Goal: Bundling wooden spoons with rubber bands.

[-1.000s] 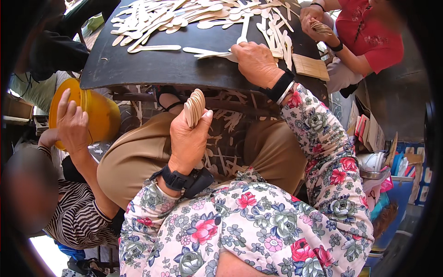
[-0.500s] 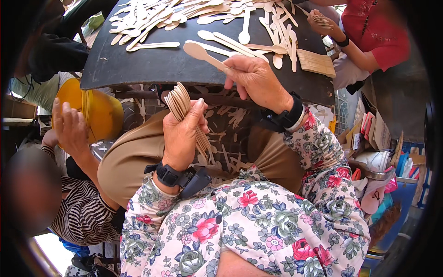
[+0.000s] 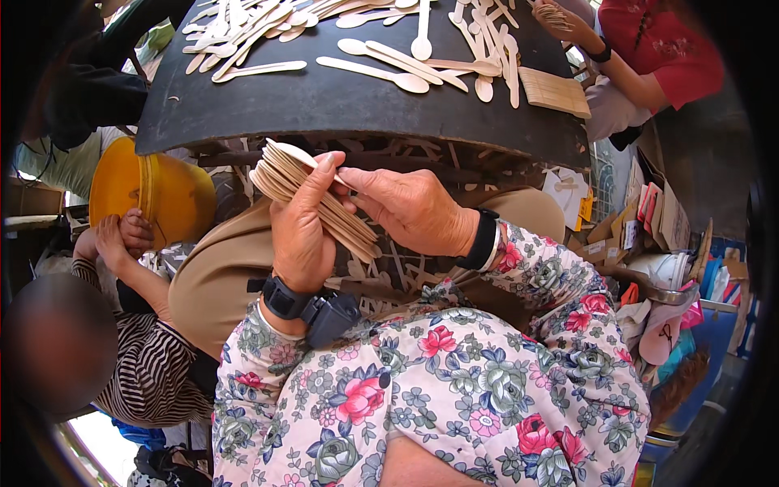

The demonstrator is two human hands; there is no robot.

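Note:
My left hand (image 3: 302, 243) is closed around a stack of wooden spoons (image 3: 278, 180), their bowls fanned at the upper left and the handles coming out below my fingers. On top of that stack lies one more wooden spoon (image 3: 294, 152), its bowl lined up near the others. My right hand (image 3: 418, 213) pinches the handle end of this spoon beside my left thumb; the fingertips partly hide it. Both hands are above my lap, just in front of the table edge.
The black table (image 3: 243, 114) carries a loose heap of wooden spoons (image 3: 243, 32) and a neat stack (image 3: 555, 92) at its right. A yellow bucket (image 3: 178, 199) stands left, by a co-worker's hands (image 3: 122, 235). Another person (image 3: 641, 73) holds spoons at right. Cardboard (image 3: 669, 215) lies right.
My right hand has brought a single spoon from over the table down and left onto the stack. My left hand has tilted the stack leftward. The left co-worker's raised hand has dropped to the bucket.

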